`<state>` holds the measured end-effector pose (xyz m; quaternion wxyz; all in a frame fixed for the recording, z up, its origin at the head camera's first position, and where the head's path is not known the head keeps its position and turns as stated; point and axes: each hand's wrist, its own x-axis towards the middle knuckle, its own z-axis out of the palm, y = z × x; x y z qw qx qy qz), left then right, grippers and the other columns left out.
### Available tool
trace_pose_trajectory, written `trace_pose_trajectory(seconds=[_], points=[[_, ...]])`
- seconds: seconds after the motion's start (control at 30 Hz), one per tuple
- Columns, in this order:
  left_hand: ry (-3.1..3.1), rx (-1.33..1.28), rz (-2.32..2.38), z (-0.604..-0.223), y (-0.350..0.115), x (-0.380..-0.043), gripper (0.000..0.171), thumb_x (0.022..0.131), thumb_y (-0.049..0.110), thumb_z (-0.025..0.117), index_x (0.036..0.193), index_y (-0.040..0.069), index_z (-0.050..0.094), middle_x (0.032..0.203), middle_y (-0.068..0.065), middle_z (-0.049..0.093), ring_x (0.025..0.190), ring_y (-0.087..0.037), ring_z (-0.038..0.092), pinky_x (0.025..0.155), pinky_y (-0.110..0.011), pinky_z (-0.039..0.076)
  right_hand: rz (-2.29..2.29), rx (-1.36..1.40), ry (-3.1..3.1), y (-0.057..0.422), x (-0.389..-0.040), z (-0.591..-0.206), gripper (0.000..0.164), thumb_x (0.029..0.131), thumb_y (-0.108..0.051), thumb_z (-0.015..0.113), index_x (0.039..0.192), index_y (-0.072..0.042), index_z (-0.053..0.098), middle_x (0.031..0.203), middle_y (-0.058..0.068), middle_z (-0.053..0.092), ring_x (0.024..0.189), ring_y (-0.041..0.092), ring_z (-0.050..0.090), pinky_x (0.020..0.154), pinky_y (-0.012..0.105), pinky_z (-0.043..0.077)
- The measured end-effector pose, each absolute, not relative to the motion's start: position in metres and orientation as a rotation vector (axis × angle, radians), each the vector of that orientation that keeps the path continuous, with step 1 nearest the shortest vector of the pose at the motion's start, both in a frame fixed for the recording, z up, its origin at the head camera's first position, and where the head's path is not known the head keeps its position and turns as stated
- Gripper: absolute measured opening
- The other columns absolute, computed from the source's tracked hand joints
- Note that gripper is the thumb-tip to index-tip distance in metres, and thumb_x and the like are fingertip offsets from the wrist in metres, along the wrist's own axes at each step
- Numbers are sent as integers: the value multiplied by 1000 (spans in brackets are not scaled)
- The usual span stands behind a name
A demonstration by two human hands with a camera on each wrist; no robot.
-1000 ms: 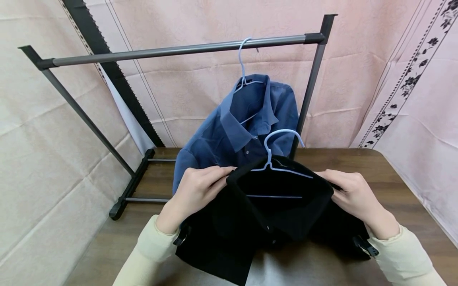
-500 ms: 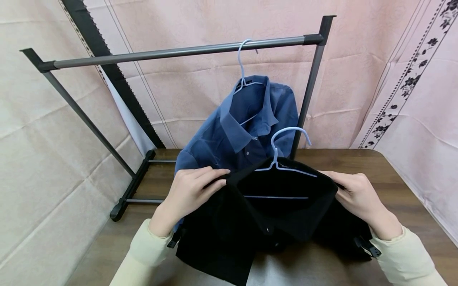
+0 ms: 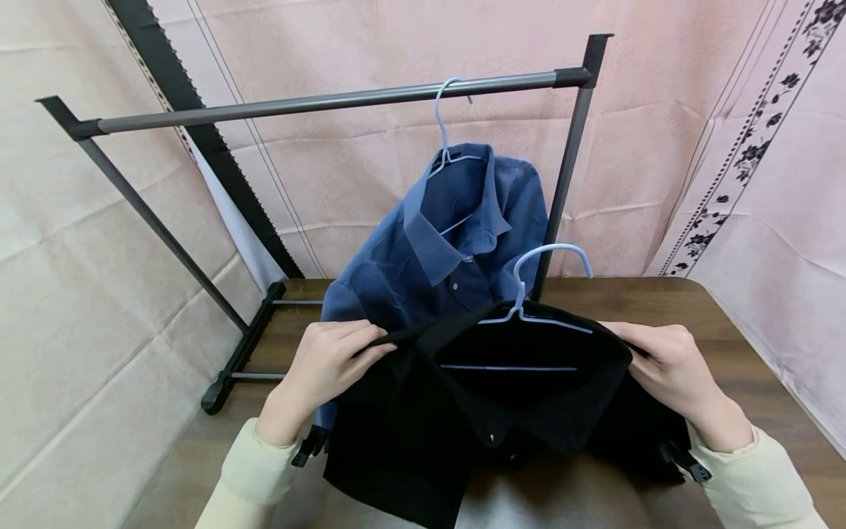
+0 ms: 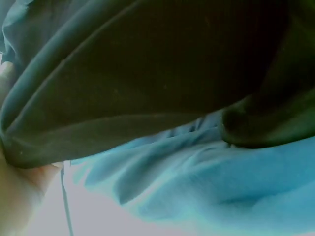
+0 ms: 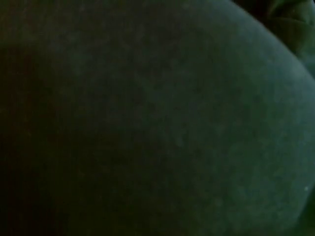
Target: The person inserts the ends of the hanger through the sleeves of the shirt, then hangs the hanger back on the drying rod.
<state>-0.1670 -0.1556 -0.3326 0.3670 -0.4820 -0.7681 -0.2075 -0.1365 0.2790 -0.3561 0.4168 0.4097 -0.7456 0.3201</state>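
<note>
A black shirt (image 3: pixel 410 426) spreads across the front of the head view, its collar gaping toward me. Inside the collar sits a light blue hanger (image 3: pixel 520 294), its hook rising above the neckline and its lower bar crossing the opening. My left hand (image 3: pixel 327 367) pinches the shirt's left shoulder between thumb and fingers. On the other side, my right hand (image 3: pixel 674 371) grips the right shoulder just beside the collar. Dark cloth (image 4: pixel 138 78) fills much of the left wrist view, with part of the left hand at its left edge. Black fabric (image 5: pixel 157 118) covers nearly all of the right wrist view.
Behind the black shirt, a blue shirt (image 3: pixel 390 264) hangs on its own light blue hanger (image 3: pixel 441 121) from the grey rail (image 3: pixel 317 105) of a clothes rack. The rack stands on a wooden table (image 3: pixel 634 294), with pale cloth (image 3: pixel 330 37) at the back and sides.
My left hand has moved left and slightly down along the shirt's shoulder, stretching it outward. The hanger's hook has shifted right and the collar opening has widened. The right hand moved slightly right.
</note>
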Motion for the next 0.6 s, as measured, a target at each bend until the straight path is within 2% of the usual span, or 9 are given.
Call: trace_pose_trajectory(seconds=[0.1,0.27,0.37,0.47,0.6], points=[[-1924,-1269,-527,-334,-158,-167,37,105,37,55,79,12,61,62,7,48,49,-3,35,46,-19,32,815,1035,-1849,275,-136,-355,40,105,-31,56,91,1,76,106,-20,70,96,-15,61,83,5,43],[-1789,-1284,-535,-334,-163,-167,44,105,38,54,69,13,46,59,8,31,48,-3,25,44,-19,24,824,1030,-1818,266,-135,-350,40,104,-33,59,92,1,76,103,-14,73,99,-14,61,85,6,43],[-1728,-1262,-534,-334,-166,-167,44,105,37,55,69,12,48,59,8,32,47,-3,25,43,-19,25,857,1040,-1801,261,-133,-346,42,103,-33,61,95,5,75,99,-1,76,102,-10,63,85,8,44],[-1695,-1242,-536,-334,-170,-167,42,104,35,56,70,10,53,59,8,38,45,-4,28,42,-19,28,891,1022,-1818,261,-132,-344,46,102,-36,62,99,9,73,98,6,75,103,-6,63,87,10,44],[-1671,-1218,-545,-335,-175,-167,42,104,34,56,71,8,57,59,5,46,44,-5,32,41,-19,31,956,935,-1896,270,-132,-351,47,101,-37,63,107,9,71,106,-2,73,102,-4,63,90,14,43]])
